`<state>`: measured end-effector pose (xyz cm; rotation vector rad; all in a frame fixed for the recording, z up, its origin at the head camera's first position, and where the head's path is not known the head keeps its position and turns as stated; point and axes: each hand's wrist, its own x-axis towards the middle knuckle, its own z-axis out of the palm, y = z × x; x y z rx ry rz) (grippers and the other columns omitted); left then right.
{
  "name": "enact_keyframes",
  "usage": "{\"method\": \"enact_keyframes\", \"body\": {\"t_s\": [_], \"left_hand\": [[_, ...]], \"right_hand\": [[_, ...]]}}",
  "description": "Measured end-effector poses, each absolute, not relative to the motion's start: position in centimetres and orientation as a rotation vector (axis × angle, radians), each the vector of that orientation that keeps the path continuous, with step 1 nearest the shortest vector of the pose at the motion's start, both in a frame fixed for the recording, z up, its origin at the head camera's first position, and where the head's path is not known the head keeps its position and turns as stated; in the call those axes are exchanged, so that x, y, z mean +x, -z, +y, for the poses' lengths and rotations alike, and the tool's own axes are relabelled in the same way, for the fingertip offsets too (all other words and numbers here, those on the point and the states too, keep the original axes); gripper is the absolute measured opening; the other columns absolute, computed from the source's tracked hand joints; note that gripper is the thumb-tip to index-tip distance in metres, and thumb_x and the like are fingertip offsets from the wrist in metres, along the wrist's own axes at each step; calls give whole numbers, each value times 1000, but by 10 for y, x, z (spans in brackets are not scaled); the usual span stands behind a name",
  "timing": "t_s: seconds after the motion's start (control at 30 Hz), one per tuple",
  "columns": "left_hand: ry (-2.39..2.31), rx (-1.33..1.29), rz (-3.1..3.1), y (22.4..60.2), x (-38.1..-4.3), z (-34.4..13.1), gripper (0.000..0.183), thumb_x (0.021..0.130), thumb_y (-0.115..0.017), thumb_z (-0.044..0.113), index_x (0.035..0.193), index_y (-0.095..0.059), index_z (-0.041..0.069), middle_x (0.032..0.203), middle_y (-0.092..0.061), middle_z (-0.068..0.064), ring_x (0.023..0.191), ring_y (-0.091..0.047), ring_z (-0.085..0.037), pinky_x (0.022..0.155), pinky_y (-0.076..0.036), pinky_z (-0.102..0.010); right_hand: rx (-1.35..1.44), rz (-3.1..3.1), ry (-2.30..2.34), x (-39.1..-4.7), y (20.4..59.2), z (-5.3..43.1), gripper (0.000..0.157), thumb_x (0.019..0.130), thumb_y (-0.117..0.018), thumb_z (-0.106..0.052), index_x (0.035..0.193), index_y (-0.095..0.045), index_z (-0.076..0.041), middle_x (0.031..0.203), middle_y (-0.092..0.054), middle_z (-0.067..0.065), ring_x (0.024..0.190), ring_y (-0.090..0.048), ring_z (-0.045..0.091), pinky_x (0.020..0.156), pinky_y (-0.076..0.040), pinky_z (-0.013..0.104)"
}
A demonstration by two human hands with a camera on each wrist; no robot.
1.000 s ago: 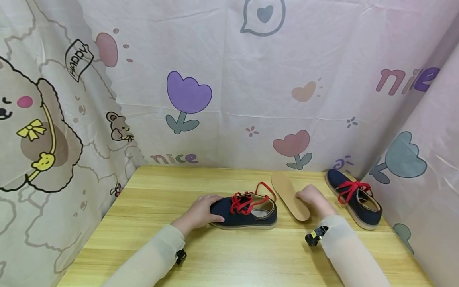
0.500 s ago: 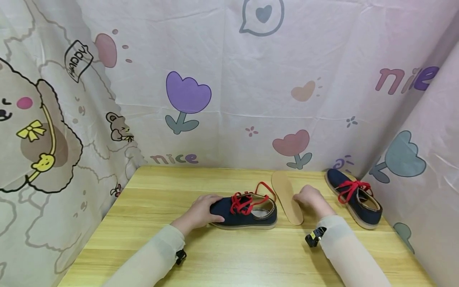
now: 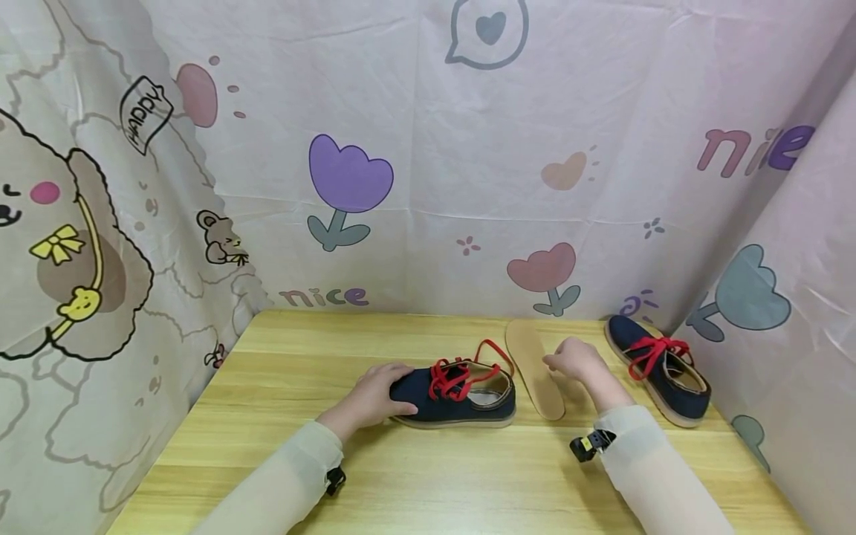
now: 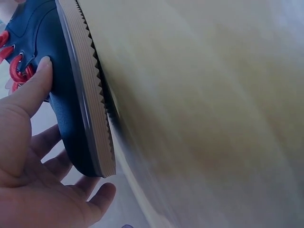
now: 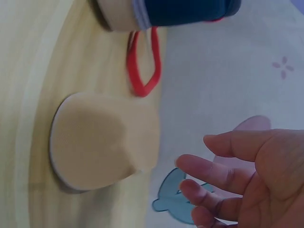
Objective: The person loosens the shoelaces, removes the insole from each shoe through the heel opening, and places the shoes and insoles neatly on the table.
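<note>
A navy shoe (image 3: pixel 438 397) with loose red laces lies on the table, its toe to the left. My left hand (image 3: pixel 370 397) holds the toe, the thumb on the near side and the fingers over the far side. The left wrist view shows the thumb (image 4: pixel 35 88) against the upper, by the pale ridged sole (image 4: pixel 90 90). To the right of the heel lies a tan insole (image 3: pixel 535 371), flat on the table. Just above its right edge is my right hand (image 3: pixel 576 362), holding nothing. Its fingers (image 5: pixel 216 171) are loosely spread, apart from the insole.
A second navy shoe (image 3: pixel 658 371), its red laces tied in a bow, stands at the table's right edge. A printed curtain (image 3: pixel 428 186) hangs behind the wooden table (image 3: pixel 455 483) and along both sides. One red lace loop (image 5: pixel 142 71) trails between the shoe and the insole.
The insole has turned slightly to lie straighter, and my right hand has let go of it and lifted a little. My left hand and the held shoe stay in place.
</note>
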<state>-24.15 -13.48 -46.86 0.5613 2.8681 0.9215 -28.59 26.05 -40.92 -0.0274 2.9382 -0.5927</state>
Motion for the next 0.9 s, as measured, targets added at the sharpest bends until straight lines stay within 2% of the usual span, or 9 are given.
{"method": "enact_keyframes", "body": {"t_s": [0.27, 0.37, 0.53, 0.7, 0.9], "left_hand": [[-930, 569, 2866, 470, -241, -136, 76, 82, -82, 41, 146, -53, 12, 150, -48, -10, 138, -39, -39, 111, -31, -59], [-931, 571, 2866, 470, -241, -136, 76, 83, -82, 41, 146, -53, 13, 150, -48, -10, 138, -39, -39, 111, -31, -59], [-928, 568, 2863, 472, -242, -137, 76, 83, -81, 43, 147, -53, 14, 151, -47, -9, 138, -39, -39, 111, -31, -59], [-925, 563, 2866, 474, -243, -137, 76, 82, -81, 44, 147, -53, 15, 151, -48, -8, 138, -39, -38, 111, -31, -58], [-926, 565, 2869, 474, -244, -136, 77, 82, -82, 44, 147, -53, 15, 151, -48, -9, 137, -40, -38, 111, -32, -58]], "right_hand": [[-99, 2951, 624, -277, 402, 248, 32, 95, -63, -32, 86, -76, -4, 90, -71, 9, 79, -58, 26, 68, -49, 42], [-118, 2940, 658, -272, 399, 242, 33, 95, -64, -32, 77, -71, -5, 80, -66, 6, 74, -55, 24, 65, -47, 40], [-154, 2932, 697, -263, 394, 232, 36, 96, -64, -31, 67, -60, -10, 64, -49, 1, 64, -49, 19, 59, -40, 33], [-231, 2952, 723, -255, 392, 221, 28, 95, -66, -30, 79, -71, -8, 74, -62, 0, 69, -54, 18, 61, -45, 35], [-264, 2981, 724, -251, 394, 212, 26, 94, -68, -30, 83, -74, -8, 80, -70, 1, 72, -59, 19, 66, -49, 38]]}}
